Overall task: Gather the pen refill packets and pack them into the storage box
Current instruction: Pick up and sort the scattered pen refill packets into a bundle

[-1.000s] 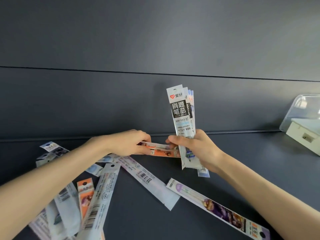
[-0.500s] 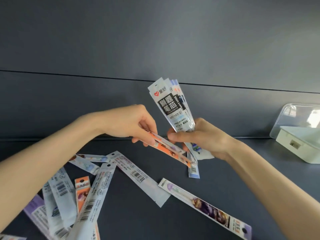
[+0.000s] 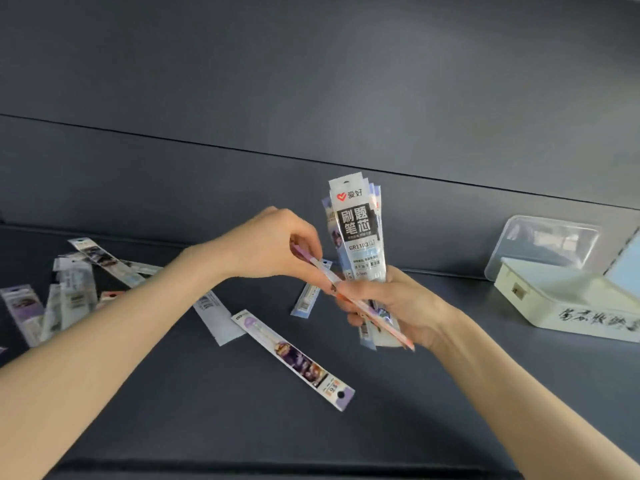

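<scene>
Right hand (image 3: 398, 306): clamped round the lower end of a bundle (image 3: 356, 230) of packets, long axis upright, printed face toward the camera.

Left hand (image 3: 273, 247): pinches one thin packet (image 3: 327, 274) by its upper end. The lower end runs down across the right hand's fingers, so the two hands are close and bridged by it.

Key relation – the packet lies aslant to the bundle, crossing its lower end rather than parallel. Judgement: it must be swung upright and slid flat against the bundle before the right hand can take it in.

Box (image 3: 540, 306): on the desk (image 3: 398, 420), a clear lid (image 3: 550, 244) leaning behind it. The right hand is the nearer of the two to the box; the bundle is near it but not yet over it.

Loose packets (image 3: 294, 358): flat on the desk, all on the side of the hands away from the box, their long axes every way – the farthest heap lies well apart from it. The left hand is nearer these.

Judgement: gathering is partly done and packing has not begun.
</scene>
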